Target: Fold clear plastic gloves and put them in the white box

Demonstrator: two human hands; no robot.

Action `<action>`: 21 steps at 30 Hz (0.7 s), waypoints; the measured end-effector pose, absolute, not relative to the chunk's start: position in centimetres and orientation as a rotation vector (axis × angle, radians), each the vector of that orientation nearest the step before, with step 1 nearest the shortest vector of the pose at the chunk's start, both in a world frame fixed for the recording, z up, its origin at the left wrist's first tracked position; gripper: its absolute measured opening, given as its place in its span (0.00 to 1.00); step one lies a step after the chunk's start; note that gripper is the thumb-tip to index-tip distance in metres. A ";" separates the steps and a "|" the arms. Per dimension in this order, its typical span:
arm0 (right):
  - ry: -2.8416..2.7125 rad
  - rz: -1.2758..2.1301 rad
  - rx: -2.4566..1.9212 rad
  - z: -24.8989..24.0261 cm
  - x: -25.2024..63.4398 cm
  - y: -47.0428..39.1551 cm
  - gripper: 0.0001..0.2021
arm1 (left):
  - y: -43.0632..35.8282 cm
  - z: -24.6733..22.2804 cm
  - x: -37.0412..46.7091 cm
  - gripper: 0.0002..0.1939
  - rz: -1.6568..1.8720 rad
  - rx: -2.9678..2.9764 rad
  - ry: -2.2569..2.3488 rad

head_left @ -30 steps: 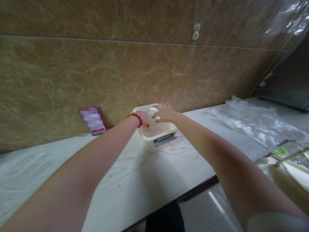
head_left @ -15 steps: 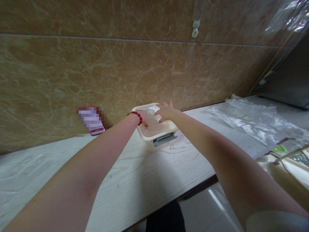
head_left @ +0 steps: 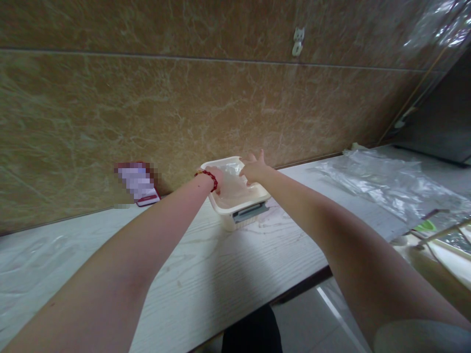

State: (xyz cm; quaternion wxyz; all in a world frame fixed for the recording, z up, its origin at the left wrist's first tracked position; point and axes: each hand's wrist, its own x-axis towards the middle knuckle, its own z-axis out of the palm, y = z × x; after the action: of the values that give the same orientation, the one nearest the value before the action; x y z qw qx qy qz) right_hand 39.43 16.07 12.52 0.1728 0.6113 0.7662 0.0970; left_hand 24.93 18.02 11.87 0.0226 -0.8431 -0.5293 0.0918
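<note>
A cream plastic basket [head_left: 241, 205] with a grey handle or clip [head_left: 250, 212] on its front stands on the white wood-grain counter, close to the wall. Clear plastic film [head_left: 232, 171] shows inside it. My left hand [head_left: 217, 180], a red beaded bracelet [head_left: 211, 179] at its wrist, reaches in along the left inner wall, fingers pointing down and partly hidden. At the right side, my right hand [head_left: 253, 169] lies over the rim with its fingers spread, some inside and one sticking up. Neither hand visibly grips anything.
A phone [head_left: 140, 184] leans against the marbled wall on the left. Crumpled clear plastic sheeting [head_left: 390, 181] spreads over the counter's right part, and more plastic [head_left: 33, 264] lies at left. A rack with wire bars [head_left: 441, 233] stands at the lower right.
My left hand has drawn slightly toward the basket's left wall, and my right hand has shifted a little toward the right wall. The basket has stayed in place.
</note>
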 end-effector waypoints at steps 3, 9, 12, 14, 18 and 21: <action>2.156 0.291 1.754 12.5 39.5 16.0 0.28 | 17.2 12.6 25.2 0.32 0.466 -2.378 -1.734; 2.169 0.309 1.804 12.7 39.8 15.5 0.25 | 16.5 13.3 25.2 0.27 0.387 -2.276 -1.814; 2.191 0.324 1.818 12.9 39.9 15.1 0.24 | 16.4 13.4 24.7 0.24 0.260 -2.258 -1.882; 2.207 0.332 1.812 13.0 40.0 14.8 0.23 | 16.3 13.4 24.3 0.20 0.184 -2.270 -1.909; 2.212 0.323 1.817 13.2 40.1 14.3 0.22 | 16.6 13.2 23.6 0.18 0.100 -2.289 -1.934; 2.219 0.316 1.834 13.3 40.3 14.0 0.20 | 16.6 13.3 23.1 0.16 0.080 -2.315 -1.961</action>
State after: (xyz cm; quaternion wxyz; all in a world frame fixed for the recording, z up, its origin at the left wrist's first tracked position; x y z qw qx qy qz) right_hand 40.28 14.05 13.33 0.1224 0.6285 0.7605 0.1082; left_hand 23.14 16.64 13.26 0.0533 -0.7616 -0.6453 0.0264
